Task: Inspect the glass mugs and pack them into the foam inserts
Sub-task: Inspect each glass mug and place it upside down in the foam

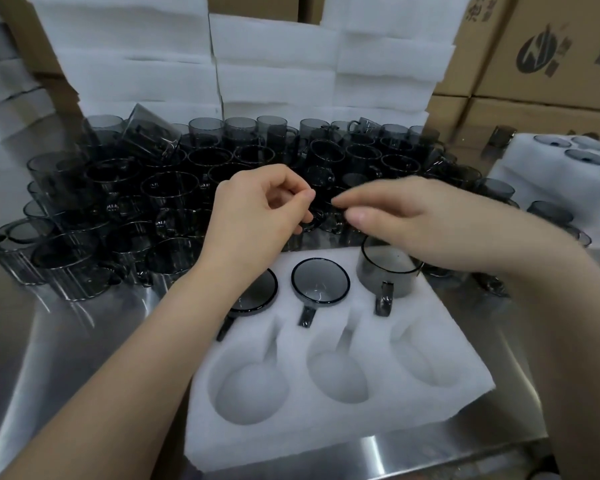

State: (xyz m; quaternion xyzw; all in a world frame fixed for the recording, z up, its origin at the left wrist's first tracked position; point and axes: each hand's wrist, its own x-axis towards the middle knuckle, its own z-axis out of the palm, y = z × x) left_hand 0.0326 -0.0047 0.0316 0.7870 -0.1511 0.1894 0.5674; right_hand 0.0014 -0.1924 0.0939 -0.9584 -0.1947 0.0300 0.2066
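Observation:
A white foam insert (465, 344) lies on the steel table in front of me. Its back row holds three smoky grey glass mugs: the left one (262, 292) partly under my left forearm, the middle one (320, 280) sunk flush, the right one (388, 271) standing higher out of its hole. The three front holes (253, 393) are empty. Behind the insert stands a dense crowd of loose mugs (170, 192). My left hand (257, 216) pinches a mug's handle there with curled fingers. My right hand (406, 216), blurred, reaches over a neighbouring mug with fingers stretched and thumb apart.
Stacks of white foam sheets (274, 64) rise behind the mugs, with cardboard boxes (541, 46) at the back right. Another foam insert (520, 157) filled with mugs sits at the right. Bare steel table (66, 341) shows at the left front.

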